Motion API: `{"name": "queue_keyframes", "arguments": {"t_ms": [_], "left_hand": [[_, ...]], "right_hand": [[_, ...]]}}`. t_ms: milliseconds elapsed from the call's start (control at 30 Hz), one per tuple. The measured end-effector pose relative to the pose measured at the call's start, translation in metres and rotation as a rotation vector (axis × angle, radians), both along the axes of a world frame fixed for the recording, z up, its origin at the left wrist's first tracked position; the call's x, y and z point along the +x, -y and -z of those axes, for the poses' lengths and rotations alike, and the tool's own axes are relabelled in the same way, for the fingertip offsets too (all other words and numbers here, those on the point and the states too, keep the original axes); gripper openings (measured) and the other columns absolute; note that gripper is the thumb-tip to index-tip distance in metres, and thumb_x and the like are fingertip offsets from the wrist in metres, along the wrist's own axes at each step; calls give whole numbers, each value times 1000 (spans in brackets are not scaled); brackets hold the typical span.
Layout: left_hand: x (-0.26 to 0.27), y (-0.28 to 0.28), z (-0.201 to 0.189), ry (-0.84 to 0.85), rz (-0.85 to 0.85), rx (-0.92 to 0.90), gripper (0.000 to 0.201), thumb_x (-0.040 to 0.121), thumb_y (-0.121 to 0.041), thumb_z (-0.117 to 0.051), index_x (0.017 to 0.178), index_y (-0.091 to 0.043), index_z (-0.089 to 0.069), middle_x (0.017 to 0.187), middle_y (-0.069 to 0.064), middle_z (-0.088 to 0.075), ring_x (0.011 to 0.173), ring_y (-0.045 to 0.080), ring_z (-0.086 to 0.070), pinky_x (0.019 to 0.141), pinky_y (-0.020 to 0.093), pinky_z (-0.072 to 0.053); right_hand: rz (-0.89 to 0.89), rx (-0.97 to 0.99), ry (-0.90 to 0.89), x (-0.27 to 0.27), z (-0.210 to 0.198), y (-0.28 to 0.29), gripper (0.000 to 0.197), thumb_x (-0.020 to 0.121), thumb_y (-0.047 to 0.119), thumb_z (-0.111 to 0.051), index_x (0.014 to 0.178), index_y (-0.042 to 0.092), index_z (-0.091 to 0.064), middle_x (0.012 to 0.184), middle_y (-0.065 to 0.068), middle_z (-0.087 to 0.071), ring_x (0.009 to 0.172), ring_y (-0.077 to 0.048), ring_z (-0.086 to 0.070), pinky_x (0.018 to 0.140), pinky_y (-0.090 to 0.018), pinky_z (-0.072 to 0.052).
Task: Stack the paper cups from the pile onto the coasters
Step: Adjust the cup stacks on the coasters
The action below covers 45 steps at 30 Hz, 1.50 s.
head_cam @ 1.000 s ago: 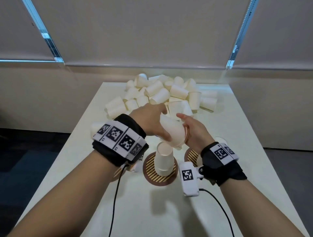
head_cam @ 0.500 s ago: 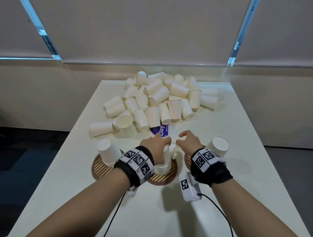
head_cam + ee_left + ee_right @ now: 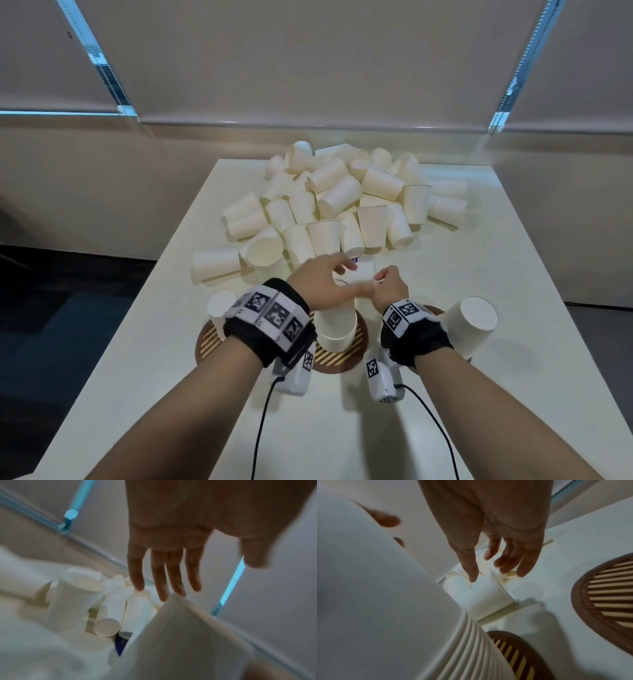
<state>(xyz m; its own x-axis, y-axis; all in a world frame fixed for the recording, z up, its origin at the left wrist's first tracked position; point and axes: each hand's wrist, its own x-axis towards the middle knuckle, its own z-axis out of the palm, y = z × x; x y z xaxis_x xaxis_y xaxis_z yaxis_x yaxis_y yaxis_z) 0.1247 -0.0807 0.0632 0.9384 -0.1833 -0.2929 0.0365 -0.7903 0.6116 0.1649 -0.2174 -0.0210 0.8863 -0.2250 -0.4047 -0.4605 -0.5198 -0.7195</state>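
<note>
A stack of upturned white paper cups stands on the middle striped coaster. My left hand hovers just over the stack's top with straight fingers and holds nothing; the left wrist view shows that hand above the stack. My right hand is beside the top of the stack, fingers relaxed and empty, as the right wrist view confirms for the hand next to the ribbed stack. The pile of loose cups lies beyond.
The left coaster carries one upturned cup. A tilted upturned cup stands by the right coaster, mostly hidden behind my wrist. A blue card lies under the pile. The white table ends at edges left and right.
Both hands held a cup above the middle stack, lowered it onto the stack, then let go. They now hover at the stack's top, empty.
</note>
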Motion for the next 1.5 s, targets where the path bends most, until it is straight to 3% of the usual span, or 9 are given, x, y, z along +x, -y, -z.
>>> {"name": "queue_keyframes", "arguments": {"t_ms": [200, 333, 433, 600, 800, 1033, 1233, 1333, 1500], "left_hand": [[44, -37, 11, 160, -564, 30, 26, 92, -23, -53, 114, -11, -57, 117, 5, -61, 108, 24, -57, 78, 26, -37], [58, -51, 47, -57, -469, 296, 44, 89, -9, -50, 132, -4, -39, 135, 15, -43, 121, 32, -48, 90, 35, -42], [59, -54, 69, -101, -410, 403, 37, 90, -5, -49, 125, 1, -43, 129, 18, -48, 117, 34, -51, 89, 36, -44], [53, -59, 79, -41, -339, 489, 26, 95, -7, -41, 116, 2, -53, 125, 16, -53, 117, 32, -50, 93, 34, -43], [36, -49, 35, 284, -396, 295, 56, 89, -45, -57, 122, 0, -51, 126, 16, -42, 119, 30, -42, 99, 35, -37], [14, -28, -31, 497, -127, -43, 63, 62, -13, -80, 112, -10, -41, 113, 3, -31, 92, 17, -39, 81, 23, -41], [1, -21, -56, 510, -23, -133, 103, 66, -5, -77, 147, -15, -14, 131, 13, -38, 106, 21, -48, 88, 23, -41], [-10, -32, -64, 433, 16, -64, 114, 63, -4, -82, 149, -21, -9, 135, 13, -36, 117, 24, -49, 88, 24, -42], [-22, -68, -79, 276, 1, 195, 90, 60, -33, -84, 135, -27, -35, 121, 3, -54, 108, 21, -55, 91, 36, -48]], "right_hand": [[33, -80, 37, 19, -1, 1, 60, 80, 24, -71, 128, 9, -39, 132, -17, -43, 121, -34, -47, 96, -39, -41], [-103, -111, -107, 25, -1, 0, 21, 84, 20, -65, 97, 6, -57, 103, -14, -59, 100, -30, -56, 83, -31, -42], [-138, -112, -87, 25, 5, 3, 33, 86, 16, -59, 59, 12, -40, 72, -8, -49, 78, -23, -46, 69, -27, -35], [-79, -32, 171, 15, -29, 16, 26, 96, 19, -46, 105, 0, -61, 108, -18, -62, 104, -31, -56, 78, -29, -37], [-8, 77, 673, 0, -87, 25, 21, 96, 17, -47, 104, 5, -62, 89, -1, -60, 84, -16, -52, 61, -17, -31], [-219, 30, 921, -19, -134, 2, 18, 96, 13, -48, 101, 6, -64, 82, 2, -58, 77, -8, -47, 65, -4, -35], [-621, 102, 580, -43, -135, -36, 34, 100, 26, -37, 110, 0, -55, 97, -18, -65, 84, -22, -58, 79, -37, -47], [-665, 287, 364, -48, -134, -46, 42, 92, 28, -42, 126, 5, -46, 103, -7, -62, 90, -18, -59, 82, -30, -50], [-446, 697, 242, -55, -126, -68, 19, 94, 2, -42, 103, 6, -57, 84, -7, -64, 71, -14, -61, 66, -26, -47]]}}
